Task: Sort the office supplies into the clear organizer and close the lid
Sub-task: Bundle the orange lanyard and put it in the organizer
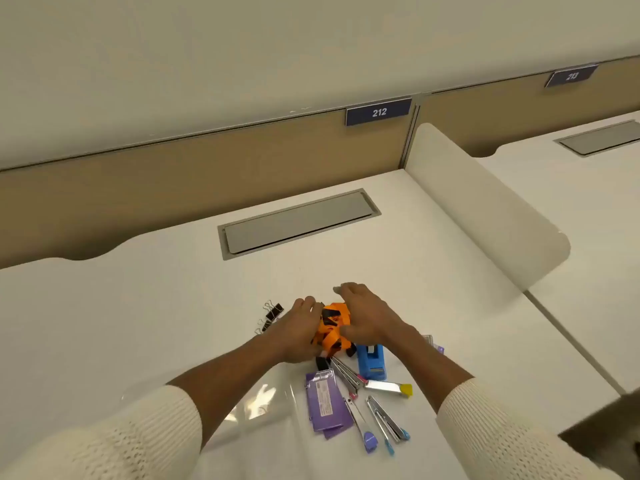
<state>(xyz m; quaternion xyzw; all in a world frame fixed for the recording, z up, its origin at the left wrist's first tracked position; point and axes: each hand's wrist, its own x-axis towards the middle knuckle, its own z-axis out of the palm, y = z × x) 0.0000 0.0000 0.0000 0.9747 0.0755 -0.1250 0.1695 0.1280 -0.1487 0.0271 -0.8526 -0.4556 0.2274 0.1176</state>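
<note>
My left hand point(300, 329) and my right hand point(367, 318) press from both sides on a bundle of orange and black clips point(331, 325) on the white desk point(138, 323). Black binder clips point(272, 315) lie just left of my left hand. A blue tape dispenser point(371, 361) sits below my right hand. Nearer me lie purple staple boxes point(325, 403), several metal staplers point(388, 424) and a yellow-tipped cutter point(389, 387). The clear organizer point(263, 403) lies flat under my left forearm, with its outline hard to make out.
A grey cable hatch point(298, 221) is set into the desk behind the supplies. A tan partition point(173, 164) with a sign reading 212 point(379, 112) closes the back. A white divider point(485, 209) stands at the right, with another desk beyond it.
</note>
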